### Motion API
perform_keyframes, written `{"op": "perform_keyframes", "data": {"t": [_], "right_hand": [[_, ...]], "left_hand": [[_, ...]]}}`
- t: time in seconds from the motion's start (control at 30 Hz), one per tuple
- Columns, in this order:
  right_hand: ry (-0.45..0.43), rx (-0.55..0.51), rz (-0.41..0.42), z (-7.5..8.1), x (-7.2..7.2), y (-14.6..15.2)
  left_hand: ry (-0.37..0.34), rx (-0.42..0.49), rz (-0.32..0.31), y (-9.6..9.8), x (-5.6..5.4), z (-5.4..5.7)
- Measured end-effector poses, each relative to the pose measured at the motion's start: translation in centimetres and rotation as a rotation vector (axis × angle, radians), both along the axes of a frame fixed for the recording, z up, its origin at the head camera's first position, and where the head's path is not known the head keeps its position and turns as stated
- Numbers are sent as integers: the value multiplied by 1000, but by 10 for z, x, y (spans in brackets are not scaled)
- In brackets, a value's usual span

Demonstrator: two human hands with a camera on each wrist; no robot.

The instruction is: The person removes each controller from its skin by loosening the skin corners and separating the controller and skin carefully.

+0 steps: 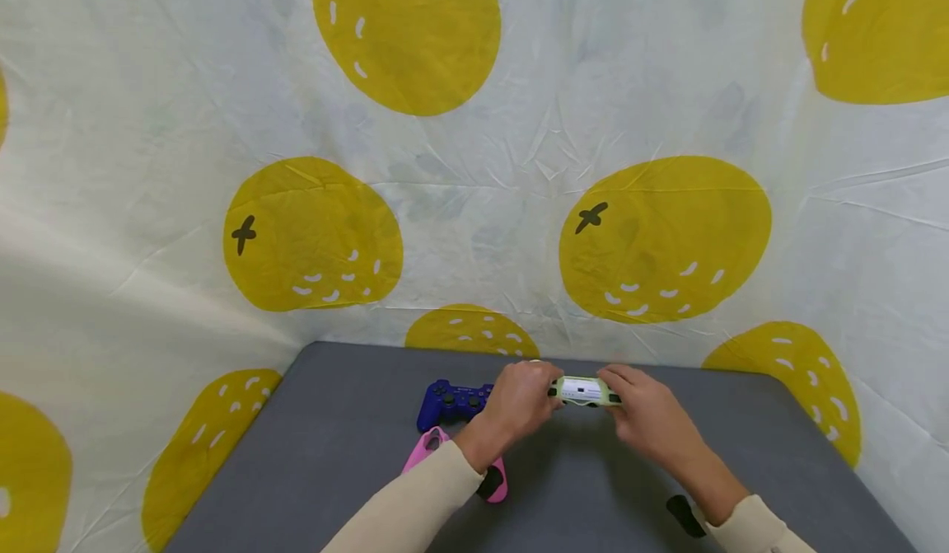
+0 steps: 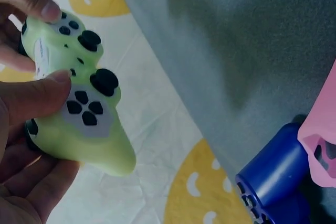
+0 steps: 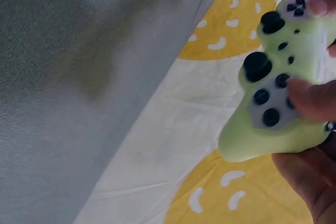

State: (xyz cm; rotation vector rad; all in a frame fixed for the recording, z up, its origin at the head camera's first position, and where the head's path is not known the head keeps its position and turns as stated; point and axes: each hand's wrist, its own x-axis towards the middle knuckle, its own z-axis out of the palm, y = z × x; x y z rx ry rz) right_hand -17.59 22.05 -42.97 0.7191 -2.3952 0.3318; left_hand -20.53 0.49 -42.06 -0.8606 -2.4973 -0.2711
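Observation:
Both hands hold up a pale green game controller (image 1: 582,391), one at each end, above the back of the table. In the left wrist view its black sticks, arrow buttons and grey button areas show on the green body (image 2: 105,150). My left hand (image 1: 521,396) grips the left end, thumb on top near the arrow buttons and fingers curled underneath. My right hand (image 1: 652,413) grips the other end; its thumb (image 3: 312,100) lies over the round buttons. A blue controller (image 1: 452,400) lies on the table left of my left hand, partly hidden by it.
Under the left forearm lies a pink controller-shaped thing (image 1: 498,487) with dark areas, partly covered by the sleeve. A small black object (image 1: 685,516) is beside the right cuff. The grey table (image 1: 356,454) ends at a white cloth with yellow fruit prints (image 1: 482,248).

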Motion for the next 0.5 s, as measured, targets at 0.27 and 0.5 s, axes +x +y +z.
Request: {"op": "perform_keyframes", "data": {"t": [0.27, 0.5], "right_hand": [[16, 11, -68, 1, 3, -5], [160, 14, -20, -8, 0, -4]], "left_hand": [[38, 35, 15, 1, 4, -3], [-57, 89, 11, 0, 5, -3]]}}
